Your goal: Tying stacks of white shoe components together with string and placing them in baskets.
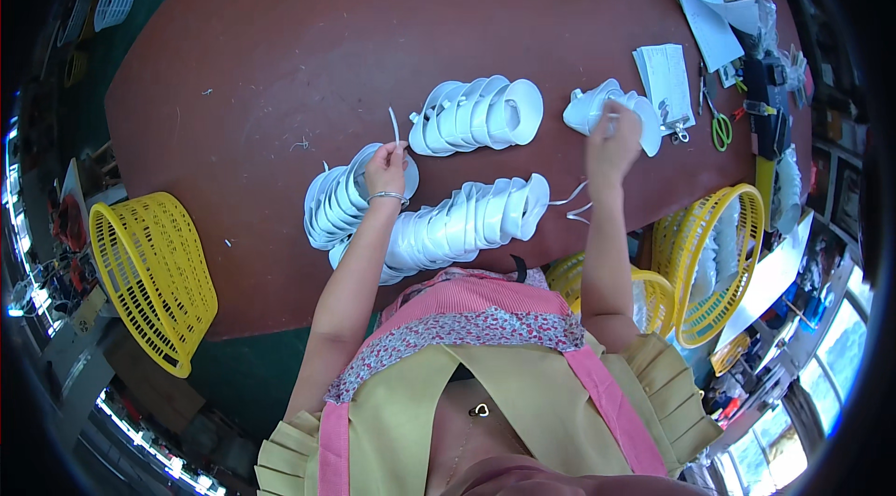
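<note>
Nested white curved pieces on a red-brown desk, seen from above. The pieces form four rows between the middle of the desk and its near edge. The left hand, a bracelet at its wrist, pinches one end of a thin white strip, whose free end points toward the far edge; the hand lies over the left row. The right hand is curled over the short row, the one closest to the right edge; it is blurred, and whether it grasps a piece cannot be told. The middle row lies between the two hands, farther from the near edge than the long row, which runs beside that edge. A loose white ribbon rests just beyond the long row's right end. Toward the right edge: a paper pad beside the short row, and green-handled scissors. Beyond the left edge stands a yellow basket; by the right near corner, a second yellow openwork basket containing white items.
</note>
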Available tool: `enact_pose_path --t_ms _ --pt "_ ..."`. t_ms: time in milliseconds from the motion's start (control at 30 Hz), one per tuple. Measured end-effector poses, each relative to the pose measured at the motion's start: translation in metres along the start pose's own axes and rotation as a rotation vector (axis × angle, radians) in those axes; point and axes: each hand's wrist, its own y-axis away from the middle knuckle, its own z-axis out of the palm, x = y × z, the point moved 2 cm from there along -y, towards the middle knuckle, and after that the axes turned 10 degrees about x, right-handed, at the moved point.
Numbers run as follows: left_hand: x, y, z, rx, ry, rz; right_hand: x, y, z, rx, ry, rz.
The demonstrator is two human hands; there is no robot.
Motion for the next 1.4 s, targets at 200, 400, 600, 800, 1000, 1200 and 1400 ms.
enact_pose_path --t_ms 200,400,600,800,1000,1200,1400 --pt "-0.002 -0.003 0.01 0.006 0.158 -0.172 -0.04 0.06 0.115 -1.045 -0.939 0.573" --pt "0.002 0.0 0.008 -0.038 0.265 -0.246 -0.079 0.077 0.132 -1.205 -0.839 0.211" --pt "0.031 0.031 -0.003 -0.236 0.2 -0.101 -0.103 0.051 0.069 -1.28 -1.018 0.635" --pt "0.063 0.055 -0.015 -0.134 -0.407 0.812 -0.108 0.059 0.036 -1.456 -1.045 0.657" --pt "0.043 0.056 -0.02 -0.244 -0.182 0.76 -0.12 0.076 0.021 -1.457 -1.071 0.707" --pt "0.036 0.061 -0.026 -0.384 -0.194 0.641 -0.118 0.082 0.029 -1.55 -1.062 0.612" --pt "0.046 0.055 -0.04 -0.604 -0.065 0.278 -0.113 0.089 0.038 -1.541 -1.1 0.839"
